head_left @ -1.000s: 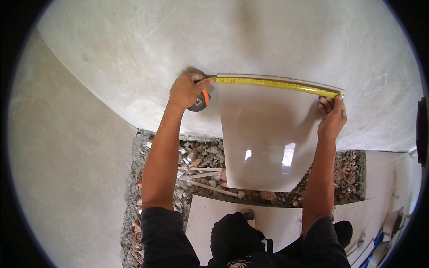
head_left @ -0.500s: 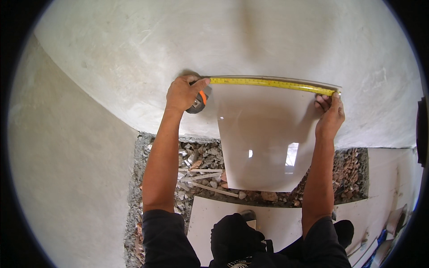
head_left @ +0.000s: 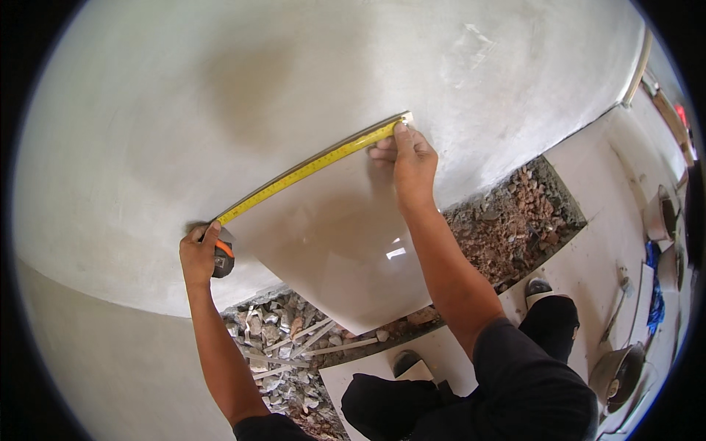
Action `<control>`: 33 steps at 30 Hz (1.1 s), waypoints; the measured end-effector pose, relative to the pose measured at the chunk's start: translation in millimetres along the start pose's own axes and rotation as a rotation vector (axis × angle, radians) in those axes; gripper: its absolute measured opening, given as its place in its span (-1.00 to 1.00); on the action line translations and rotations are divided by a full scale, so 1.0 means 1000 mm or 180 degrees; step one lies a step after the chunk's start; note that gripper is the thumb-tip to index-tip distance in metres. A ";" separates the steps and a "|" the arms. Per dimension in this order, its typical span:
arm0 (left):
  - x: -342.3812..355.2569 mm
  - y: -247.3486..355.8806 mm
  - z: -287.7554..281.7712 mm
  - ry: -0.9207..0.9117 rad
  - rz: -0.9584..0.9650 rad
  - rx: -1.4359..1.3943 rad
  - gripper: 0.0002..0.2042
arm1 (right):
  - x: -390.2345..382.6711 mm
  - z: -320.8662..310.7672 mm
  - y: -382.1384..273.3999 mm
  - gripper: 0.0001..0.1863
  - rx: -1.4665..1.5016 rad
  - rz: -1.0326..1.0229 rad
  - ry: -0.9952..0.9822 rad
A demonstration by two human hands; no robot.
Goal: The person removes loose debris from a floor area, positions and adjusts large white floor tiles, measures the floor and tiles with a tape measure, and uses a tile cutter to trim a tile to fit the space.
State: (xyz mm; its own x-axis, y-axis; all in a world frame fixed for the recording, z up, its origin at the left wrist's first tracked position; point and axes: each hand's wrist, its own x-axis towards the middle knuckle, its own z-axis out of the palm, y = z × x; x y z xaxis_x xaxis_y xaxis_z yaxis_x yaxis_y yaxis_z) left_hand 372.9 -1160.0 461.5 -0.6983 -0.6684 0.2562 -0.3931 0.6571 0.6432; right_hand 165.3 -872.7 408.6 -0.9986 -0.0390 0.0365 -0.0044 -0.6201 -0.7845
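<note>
A large glossy beige tile (head_left: pixel 323 235) leans against the plastered wall, standing up from the strip of rubble at its foot. Along its top edge lies the yellow blade of a tape measure (head_left: pixel 223 261), pulled out from one corner to the other. My left hand (head_left: pixel 196 257) is closed round the dark case with its orange trim, at the tile's left top corner. At the opposite corner, my right hand (head_left: pixel 416 170) pinches the blade's end against the tile, thumb on top. Part of the case is hidden behind my left fingers.
Broken stone and brick (head_left: pixel 507 220) fill the trench along the wall (head_left: pixel 132 147), with thin pale strips (head_left: pixel 312 342) lying across it. Laid floor tiles (head_left: pixel 588 184) border it on my side. At the right are a bucket (head_left: pixel 616 375), a long-handled tool (head_left: pixel 616 312) and blue material (head_left: pixel 654 287).
The view has turned and shifted, so the tile and blade now slant up to the right and buckets show at the right. Both hands keep their hold at the same corners.
</note>
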 end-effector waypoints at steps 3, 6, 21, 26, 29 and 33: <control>0.001 -0.003 0.001 0.0028 0.0144 0.0013 -0.67 | 0.003 -0.003 0.000 -0.70 -0.0016 -0.0036 0.0015; 0.003 -0.007 0.002 -0.0111 0.0372 -0.0126 -0.69 | 0.006 -0.007 0.004 -0.70 -0.0077 -0.0218 -0.0061; 0.002 0.004 -0.006 -0.0187 -0.0284 0.0807 -0.65 | 0.000 -0.002 0.005 -0.71 -0.0391 -0.0404 -0.0048; 0.002 0.006 -0.006 -0.0216 -0.0415 0.0785 -0.67 | 0.003 -0.004 0.007 -0.72 -0.0338 -0.0419 -0.0095; 0.001 0.007 -0.006 -0.0223 -0.0387 0.0605 -0.64 | 0.004 -0.005 0.008 -0.72 -0.0337 -0.0438 -0.0099; 0.001 0.007 -0.007 -0.0215 -0.0324 0.0485 -0.63 | 0.004 -0.004 0.009 -0.72 -0.0340 -0.0459 -0.0104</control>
State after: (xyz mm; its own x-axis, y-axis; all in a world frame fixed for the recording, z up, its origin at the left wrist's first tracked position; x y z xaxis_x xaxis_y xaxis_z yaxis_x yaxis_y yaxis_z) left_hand 373.7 -1158.4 471.0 -0.6870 -0.7125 0.1431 -0.5460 0.6360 0.5453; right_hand 160.6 -874.7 399.3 -0.9849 0.0178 0.1720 -0.1548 -0.5344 -0.8309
